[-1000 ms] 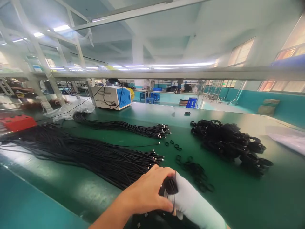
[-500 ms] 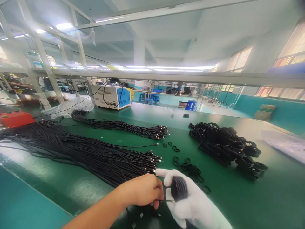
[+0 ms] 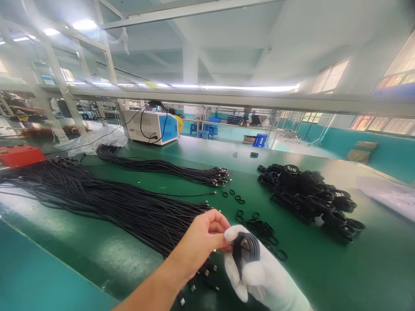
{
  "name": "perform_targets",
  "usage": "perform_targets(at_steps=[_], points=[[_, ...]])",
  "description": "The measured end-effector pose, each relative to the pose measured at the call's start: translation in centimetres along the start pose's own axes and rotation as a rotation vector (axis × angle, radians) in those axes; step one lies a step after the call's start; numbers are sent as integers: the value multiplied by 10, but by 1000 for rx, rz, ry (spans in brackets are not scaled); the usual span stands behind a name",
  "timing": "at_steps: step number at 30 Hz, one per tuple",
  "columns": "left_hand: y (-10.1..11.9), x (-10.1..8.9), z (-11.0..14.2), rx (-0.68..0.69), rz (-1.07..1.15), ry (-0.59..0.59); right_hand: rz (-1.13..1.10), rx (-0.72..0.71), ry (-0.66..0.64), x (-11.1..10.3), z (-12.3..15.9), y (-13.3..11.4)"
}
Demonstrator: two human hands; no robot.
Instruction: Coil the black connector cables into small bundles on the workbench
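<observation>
My right hand (image 3: 259, 276), in a white glove, is closed round a small coil of black cable (image 3: 246, 250) wound over its fingers. My bare left hand (image 3: 202, 239) pinches the cable right beside that coil, thumb and fingers pressed together. Both hands hover low over the green table (image 3: 97, 255), near its front edge. A large bundle of straight black cables (image 3: 106, 203) with metal tips lies just left of my hands. Loose black rings (image 3: 262, 231) are scattered just beyond them.
A second cable bundle (image 3: 168, 168) lies farther back. A heap of coiled black cables (image 3: 311, 194) sits at the right. A white and blue machine (image 3: 152, 127) stands at the back left, a red box (image 3: 19, 155) at far left, clear plastic (image 3: 389, 194) at far right.
My left hand has risen from below the coil to pinch the cable beside it. My gloved right hand turned so the wound coil faces up. The view shifted slightly.
</observation>
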State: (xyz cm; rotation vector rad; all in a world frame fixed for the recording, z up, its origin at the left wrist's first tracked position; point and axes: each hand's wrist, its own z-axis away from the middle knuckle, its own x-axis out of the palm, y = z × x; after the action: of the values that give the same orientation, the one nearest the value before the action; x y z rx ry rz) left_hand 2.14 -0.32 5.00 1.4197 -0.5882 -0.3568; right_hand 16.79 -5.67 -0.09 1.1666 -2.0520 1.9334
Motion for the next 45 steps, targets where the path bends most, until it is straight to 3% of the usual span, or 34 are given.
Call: perform_targets(at_steps=[2,5,7,9,11,12,16,19,21,24,29,32,34,38,41,45], points=[[3,-2,1,74,-45,54,-18,-16,34,-2,0,-1],[17,-5,6,213,-358,142,-54,27,40,-2,-1,-2],[27,-6,8,245,-605,76,-105,85,-12,0,-1,-1],[35,-7,6,193,-724,-106,-181,153,-80,2,-1,2],[36,-9,0,97,-694,-258,-231,199,-110,3,-3,5],[34,-11,-5,50,-656,-271,-226,195,-88,3,-5,5],[16,-15,-20,-111,-561,-44,60,102,192,2,-13,4],[2,-14,-18,-78,-487,119,205,127,319,1,-16,2],[-4,-14,-11,-52,-394,154,149,135,275,1,-14,1],[-12,-13,1,-136,-271,50,123,144,170,4,-12,0],[-22,-10,10,-138,-157,-16,118,164,164,6,-13,2],[-22,-11,10,-155,-197,-48,81,172,146,4,-13,6],[-19,-13,11,-152,-339,-22,75,161,171,4,-13,8],[-15,-14,14,149,-769,231,64,177,209,7,-13,9],[-21,-12,15,362,-945,238,75,179,176,9,-12,10],[-38,-12,10,459,-915,295,43,169,158,12,-12,11]])
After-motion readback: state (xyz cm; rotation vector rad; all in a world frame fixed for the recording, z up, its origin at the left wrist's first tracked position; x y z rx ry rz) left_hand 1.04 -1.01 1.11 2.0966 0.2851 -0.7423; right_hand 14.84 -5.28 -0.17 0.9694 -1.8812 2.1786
